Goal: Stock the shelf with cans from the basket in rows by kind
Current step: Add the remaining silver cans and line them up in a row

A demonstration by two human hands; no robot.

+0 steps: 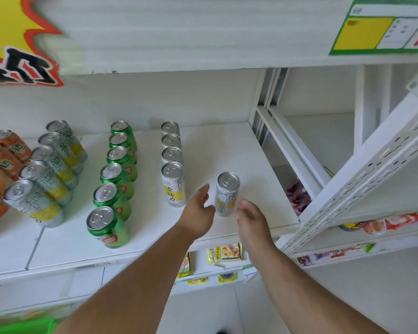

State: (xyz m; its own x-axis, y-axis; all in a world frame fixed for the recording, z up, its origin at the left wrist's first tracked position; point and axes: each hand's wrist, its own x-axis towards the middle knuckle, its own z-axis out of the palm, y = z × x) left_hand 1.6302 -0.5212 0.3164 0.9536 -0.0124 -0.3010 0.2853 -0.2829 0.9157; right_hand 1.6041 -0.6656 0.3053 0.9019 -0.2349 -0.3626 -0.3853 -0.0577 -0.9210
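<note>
A lone silver-and-yellow can (226,192) stands upright on the white shelf (246,150), right of a row of several like cans (172,179). My left hand (198,209) hovers just left of the lone can with fingers relaxed, not gripping it. On the can's right, my right hand (250,216) is close beside it, its fingers loosely bent and holding nothing. Further left stand a row of green cans (111,189), another silver-and-yellow row (41,179) and orange cans (0,169). A corner of the green basket (22,325) shows at bottom left.
The upper shelf's edge carries a yellow-and-red sign (17,44) and a green-framed price label (381,27). A perforated white shelf bracket (362,179) slants down on the right. Snack packets (225,253) sit on the lower shelf.
</note>
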